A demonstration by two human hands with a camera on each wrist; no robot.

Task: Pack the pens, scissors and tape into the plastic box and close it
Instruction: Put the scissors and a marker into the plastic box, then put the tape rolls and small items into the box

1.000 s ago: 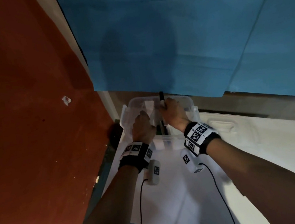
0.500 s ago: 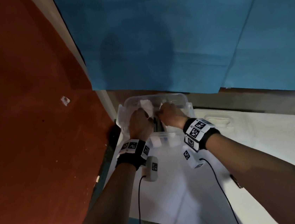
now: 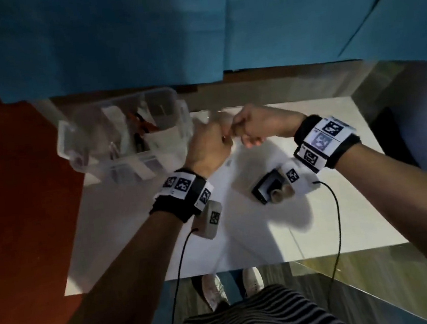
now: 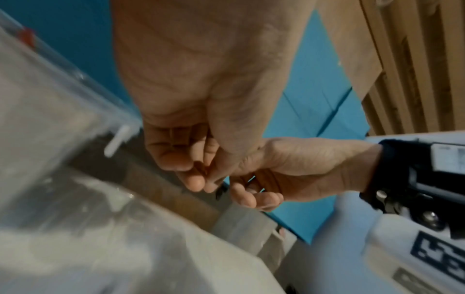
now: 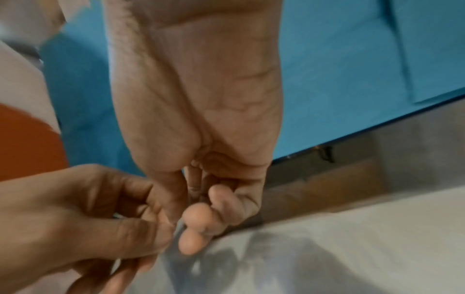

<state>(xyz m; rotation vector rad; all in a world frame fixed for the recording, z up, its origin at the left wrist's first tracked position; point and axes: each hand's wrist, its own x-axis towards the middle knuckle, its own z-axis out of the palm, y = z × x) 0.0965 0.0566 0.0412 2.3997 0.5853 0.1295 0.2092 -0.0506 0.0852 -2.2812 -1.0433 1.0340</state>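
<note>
Left hand and right hand meet fingertip to fingertip above the white tabletop, fingers curled; whether they pinch some small object between them cannot be told through the blur. The clear, open, rectangular plastic box stands just left of the hands, holding orange-handled scissors. Behind hangs a creased blue sheet; a red floor lies to the left.
</note>
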